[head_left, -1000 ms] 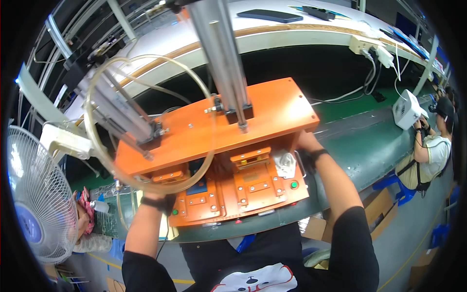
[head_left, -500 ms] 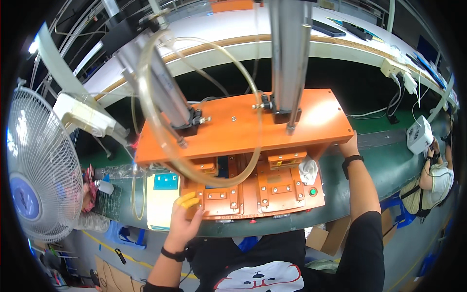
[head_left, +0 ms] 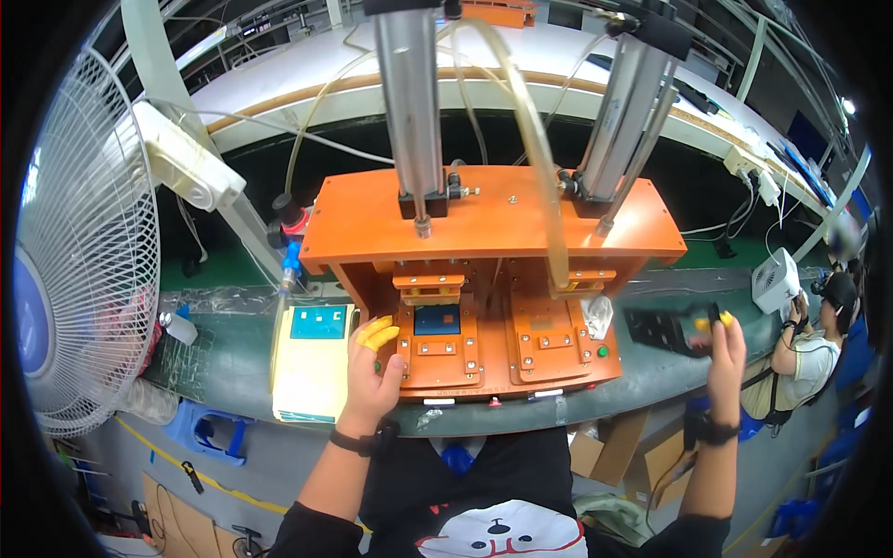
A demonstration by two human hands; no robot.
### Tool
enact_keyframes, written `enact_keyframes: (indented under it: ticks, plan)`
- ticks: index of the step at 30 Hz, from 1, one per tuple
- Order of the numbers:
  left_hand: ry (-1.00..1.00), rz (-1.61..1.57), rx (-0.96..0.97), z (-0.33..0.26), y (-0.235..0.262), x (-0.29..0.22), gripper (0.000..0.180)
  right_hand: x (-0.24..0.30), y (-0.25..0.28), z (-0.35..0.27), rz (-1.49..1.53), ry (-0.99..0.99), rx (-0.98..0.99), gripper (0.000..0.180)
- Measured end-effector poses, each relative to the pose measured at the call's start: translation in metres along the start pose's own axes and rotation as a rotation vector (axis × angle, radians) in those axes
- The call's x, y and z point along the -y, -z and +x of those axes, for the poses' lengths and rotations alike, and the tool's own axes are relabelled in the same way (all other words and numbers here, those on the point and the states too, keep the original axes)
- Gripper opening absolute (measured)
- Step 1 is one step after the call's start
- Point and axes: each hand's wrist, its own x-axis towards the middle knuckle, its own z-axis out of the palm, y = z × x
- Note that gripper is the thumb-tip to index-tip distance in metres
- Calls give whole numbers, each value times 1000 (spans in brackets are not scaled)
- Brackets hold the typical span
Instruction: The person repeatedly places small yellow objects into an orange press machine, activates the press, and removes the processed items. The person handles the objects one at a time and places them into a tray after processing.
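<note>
My right hand (head_left: 727, 367), with a yellow finger cover, grips a flat black plate-like part (head_left: 656, 330) above the bench, right of the orange press (head_left: 493, 219). Motion blurs the part, so its exact kind is unclear. My left hand (head_left: 374, 377) is open, thumb and covered fingers apart, at the press's front left corner, holding nothing. A blue panel (head_left: 437, 320) lies in the left fixture under a raised press head. The right fixture (head_left: 553, 346) shows bare orange plates. Beside my left hand, another blue panel (head_left: 316, 322) rests on a stack of yellow sheets (head_left: 307, 381).
Two metal cylinders (head_left: 409, 112) and a looping clear hose (head_left: 535, 130) rise above the press. Crumpled white tissue (head_left: 597, 318) sits near a green button (head_left: 603, 352). A large fan (head_left: 84, 242) stands left; a small white fan (head_left: 777, 282) and a seated person (head_left: 814, 344) are right.
My right hand has come away from the press's right side and now holds the black part out to the right. My left hand stays near the front left corner. The view has shifted.
</note>
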Motion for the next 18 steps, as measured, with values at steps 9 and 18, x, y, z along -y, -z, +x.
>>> enact_keyframes:
  ticks: [9,18]
  plan:
    - [30,-49,-31,-1,0,5,33,147,-78,-105,-96,409,373,50]
    - [50,-96,-86,2,-2,6,32,117,-246,-84,-217,1020,671,30]
